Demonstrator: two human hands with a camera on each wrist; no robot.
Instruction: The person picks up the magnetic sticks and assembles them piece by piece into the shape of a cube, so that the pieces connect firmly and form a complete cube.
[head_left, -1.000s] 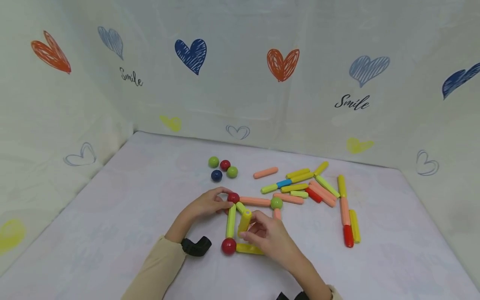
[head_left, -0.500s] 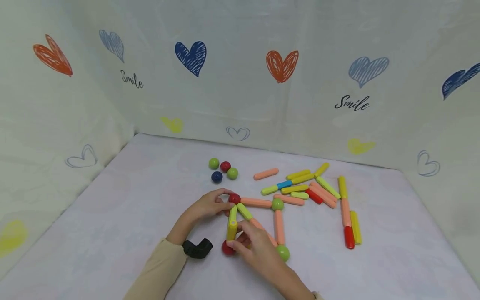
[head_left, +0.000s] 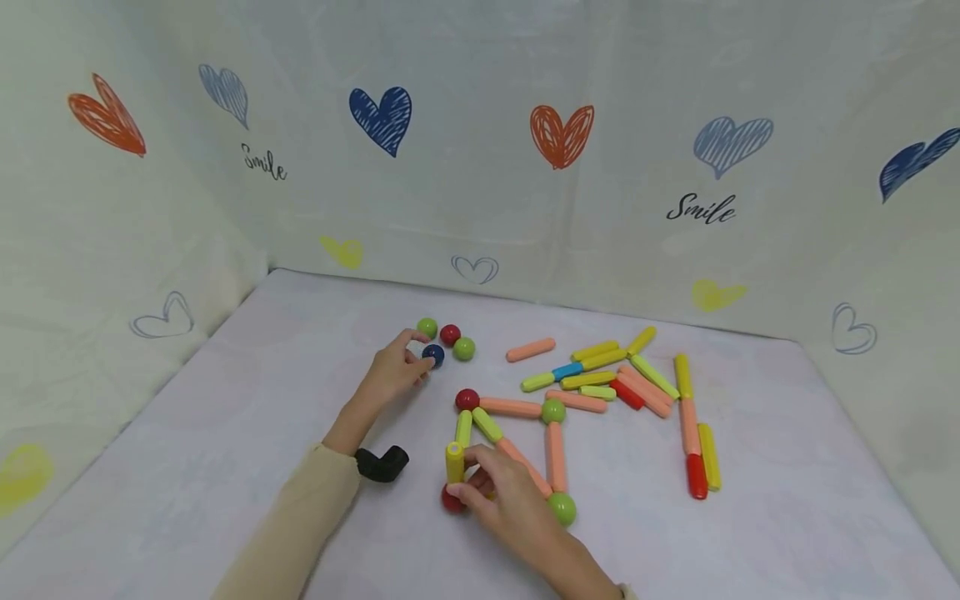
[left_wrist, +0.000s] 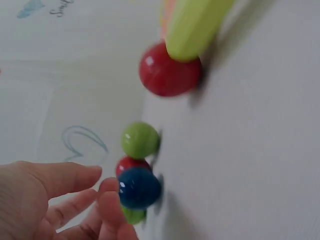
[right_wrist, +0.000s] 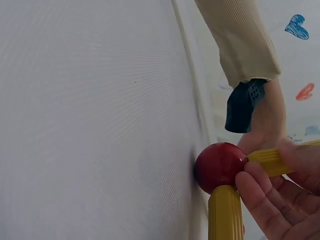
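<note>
The left hand (head_left: pixel 393 368) had been shifted from the far red ball (head_left: pixel 467 400) to the blue ball (head_left: pixel 433 357), its fingers spread about it, contact uncertain; the stick-and-ball frame (head_left: pixel 555 456) was thus, it seemed, left to be steadied by one hand. The yellow stick (head_left: pixel 454 463), its lower end set against the near red ball (head_left: pixel 451 501), was pinched by the right hand's (head_left: pixel 510 498) fingers, long axis upright, free end pointed upward.

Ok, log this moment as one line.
left hand: at blue ball, contact unclear | right hand: pinches upright yellow stick on red ball | also: green balls, pink sticks
</note>
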